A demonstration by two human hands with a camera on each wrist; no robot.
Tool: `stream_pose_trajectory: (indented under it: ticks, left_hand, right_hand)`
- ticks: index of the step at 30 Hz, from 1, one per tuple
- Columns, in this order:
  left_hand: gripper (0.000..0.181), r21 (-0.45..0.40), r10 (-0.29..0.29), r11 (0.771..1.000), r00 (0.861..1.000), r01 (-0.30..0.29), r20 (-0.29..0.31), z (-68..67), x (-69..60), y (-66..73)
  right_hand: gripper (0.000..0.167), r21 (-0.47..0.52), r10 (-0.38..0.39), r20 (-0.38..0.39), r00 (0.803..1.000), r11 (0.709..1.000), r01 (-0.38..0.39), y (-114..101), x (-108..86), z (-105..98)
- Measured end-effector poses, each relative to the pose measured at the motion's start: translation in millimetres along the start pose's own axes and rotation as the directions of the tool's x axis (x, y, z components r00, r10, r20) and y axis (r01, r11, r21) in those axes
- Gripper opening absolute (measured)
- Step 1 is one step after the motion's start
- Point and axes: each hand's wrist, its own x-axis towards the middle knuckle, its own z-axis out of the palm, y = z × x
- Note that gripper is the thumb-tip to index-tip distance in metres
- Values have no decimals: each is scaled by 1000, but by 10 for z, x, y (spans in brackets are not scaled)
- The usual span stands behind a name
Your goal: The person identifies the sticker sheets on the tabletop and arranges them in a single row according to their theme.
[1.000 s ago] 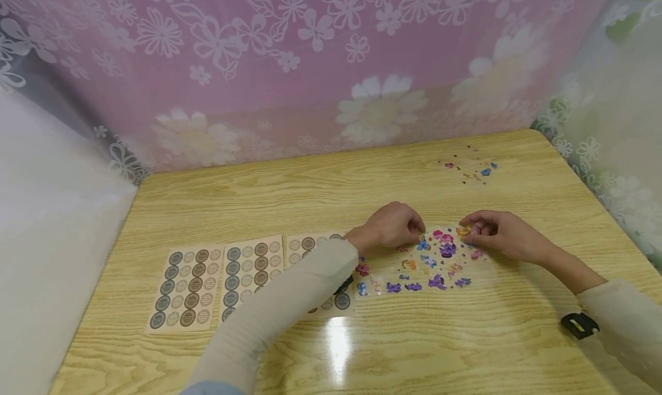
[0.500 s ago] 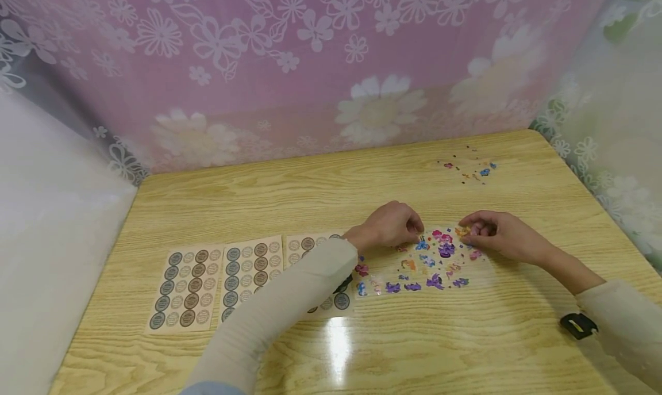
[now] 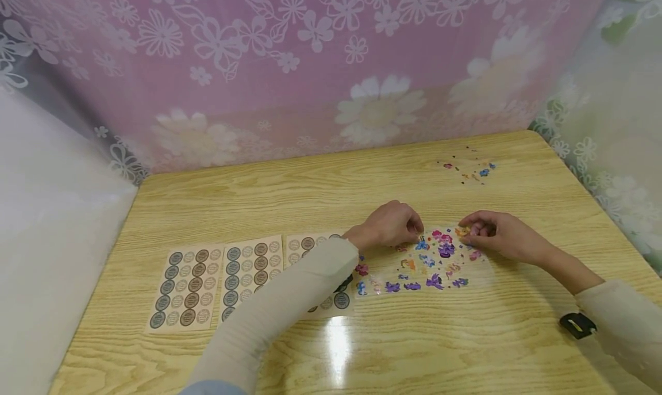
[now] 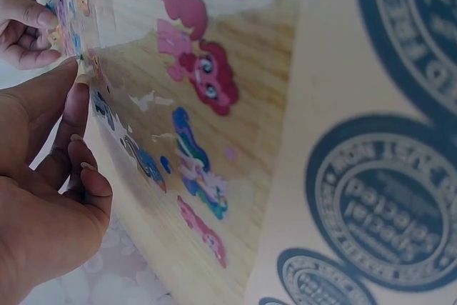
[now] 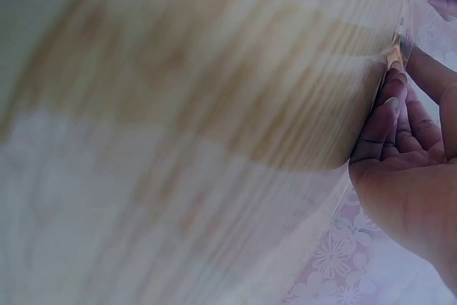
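A clear sticker sheet (image 3: 420, 273) printed with colourful cartoon ponies lies on the table, also seen close up with a pink pony sticker (image 4: 207, 76) in the left wrist view. My left hand (image 3: 393, 225) pinches the sheet near its far edge, thumb and index finger meeting by a blue sticker. To its right, my right hand (image 3: 504, 234) pinches the sheet at an orange sticker (image 3: 462, 231). In the right wrist view this pinch shows an orange bit (image 5: 394, 53) between thumb and index finger; whether the sticker is apart from the sheet I cannot tell.
Left of the clear sheet lie three paper sheets of round labels, including the leftmost label sheet (image 3: 182, 288); my left forearm crosses over part of them. Small loose stickers (image 3: 483, 172) are scattered at the table's far right. Flowered curtains (image 3: 289, 125) border the table (image 3: 248, 199).
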Motion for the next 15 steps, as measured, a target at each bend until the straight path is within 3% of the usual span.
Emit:
stream_pose_trajectory:
  ticks: [10,15]
  left_hand:
    - [18,23,-1,1000,1000,2,-11,4,-6,-3]
    - [18,93,23,995,999,-21,-26,6,-1,-4]
  right_hand:
    - [33,-35,6,-18,1000,999,-6,14,7,12]
    - [34,-52,-1,-26,1000,999,0,12,-3,11]
